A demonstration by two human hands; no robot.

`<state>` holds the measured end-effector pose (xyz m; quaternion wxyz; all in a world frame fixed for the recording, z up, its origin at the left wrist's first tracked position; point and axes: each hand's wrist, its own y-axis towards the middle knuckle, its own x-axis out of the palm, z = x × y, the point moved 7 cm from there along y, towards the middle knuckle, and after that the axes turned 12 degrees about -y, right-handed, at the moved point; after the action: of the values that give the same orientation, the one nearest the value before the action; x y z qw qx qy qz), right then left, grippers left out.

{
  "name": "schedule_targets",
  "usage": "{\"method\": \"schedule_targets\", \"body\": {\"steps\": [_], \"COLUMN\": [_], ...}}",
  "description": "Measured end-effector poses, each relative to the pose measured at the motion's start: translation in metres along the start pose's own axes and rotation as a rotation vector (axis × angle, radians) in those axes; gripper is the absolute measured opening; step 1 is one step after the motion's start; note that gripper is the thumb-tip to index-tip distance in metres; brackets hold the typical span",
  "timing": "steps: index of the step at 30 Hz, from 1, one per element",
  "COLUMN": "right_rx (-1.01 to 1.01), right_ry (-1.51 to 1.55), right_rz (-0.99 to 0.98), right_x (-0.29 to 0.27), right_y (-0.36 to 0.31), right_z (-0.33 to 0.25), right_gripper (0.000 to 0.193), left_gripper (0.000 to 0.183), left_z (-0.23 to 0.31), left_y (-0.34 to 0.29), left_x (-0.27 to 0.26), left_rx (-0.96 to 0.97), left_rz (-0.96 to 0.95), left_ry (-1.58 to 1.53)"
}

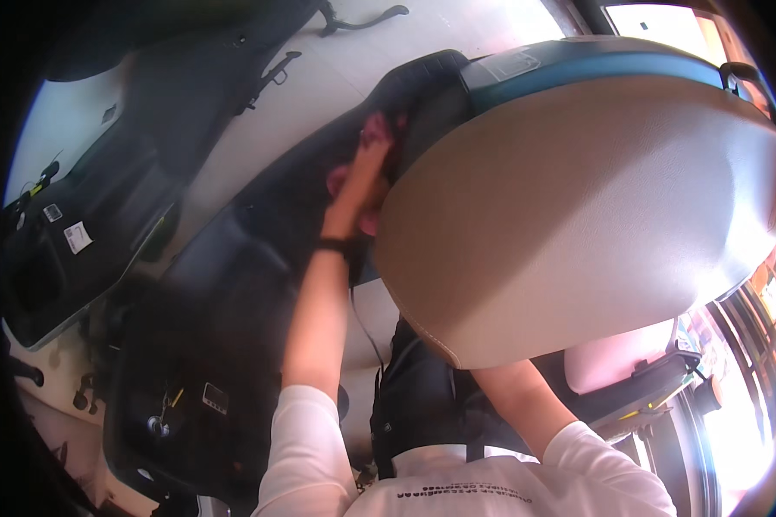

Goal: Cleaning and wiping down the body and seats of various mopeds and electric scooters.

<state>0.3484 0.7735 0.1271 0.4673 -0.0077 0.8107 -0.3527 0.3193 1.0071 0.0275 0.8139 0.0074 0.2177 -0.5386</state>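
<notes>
My left hand [370, 165], blurred by motion, presses a pink cloth [338, 179] against the black plastic footwell [297, 185] of a scooter. Bunches of the cloth show on both sides of the hand, and a dark band circles that wrist. Just right of it the wide tan seat [578, 215] fills much of the view, above a blue body panel [595, 71]. My right forearm [522, 392] passes beneath the seat's near edge, which hides the right hand entirely.
Another dark scooter [138, 172] stands at the left. Keys [159, 422] hang at the near scooter's black front panel. A pink seat [616, 358] lies at the lower right, with bright windows beyond. Light floor [267, 116] runs between the scooters.
</notes>
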Motion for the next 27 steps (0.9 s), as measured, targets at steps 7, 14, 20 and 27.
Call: {"method": "schedule_targets", "body": {"steps": [7, 14, 20, 27], "right_rx": [0.045, 0.020, 0.038, 0.100], "right_ry": [-0.021, -0.028, -0.068, 0.133], "right_rz": [-0.053, -0.092, -0.111, -0.437], "right_x": [-0.015, -0.022, -0.027, -0.039], "right_y": [-0.035, -0.047, -0.041, -0.024], "right_z": [0.035, 0.050, 0.080, 0.037], "right_gripper": [0.041, 0.040, 0.038, 0.037], "left_gripper": [0.056, 0.061, 0.052, 0.046], "left_z": [0.030, -0.003, 0.107, 0.072], "left_y": [-0.099, -0.062, -0.028, -0.140], "left_x": [0.039, -0.001, 0.004, 0.085], "left_rx": [-0.086, -0.012, -0.473, -0.829], "left_rz": [-0.022, 0.204, 0.068, -0.381], "left_ry": [-0.324, 0.060, -0.482, -0.041]}}
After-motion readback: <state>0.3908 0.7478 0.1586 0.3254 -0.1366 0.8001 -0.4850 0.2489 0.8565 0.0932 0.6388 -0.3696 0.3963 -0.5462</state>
